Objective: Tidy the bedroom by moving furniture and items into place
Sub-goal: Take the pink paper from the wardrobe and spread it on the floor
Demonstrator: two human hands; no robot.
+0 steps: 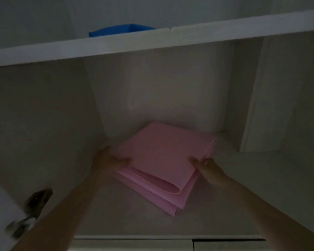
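Two hands (109, 160) (205, 166) on diagonal pink sheet (161, 156)

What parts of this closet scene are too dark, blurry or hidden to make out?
- Blue item on the upper shelf, head view: the shelf edge hides all but its top.
- Metal hinge at lower left: motion-blurred.
- Left hand and right hand on the folded pink sheet: dim and blurred, so the grip is unclear.

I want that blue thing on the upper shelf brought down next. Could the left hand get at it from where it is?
Probably yes. The left hand rests on the folded pink sheet a shelf below, and the blue item sits up left with nothing visible before it. Only its top edge shows, though.
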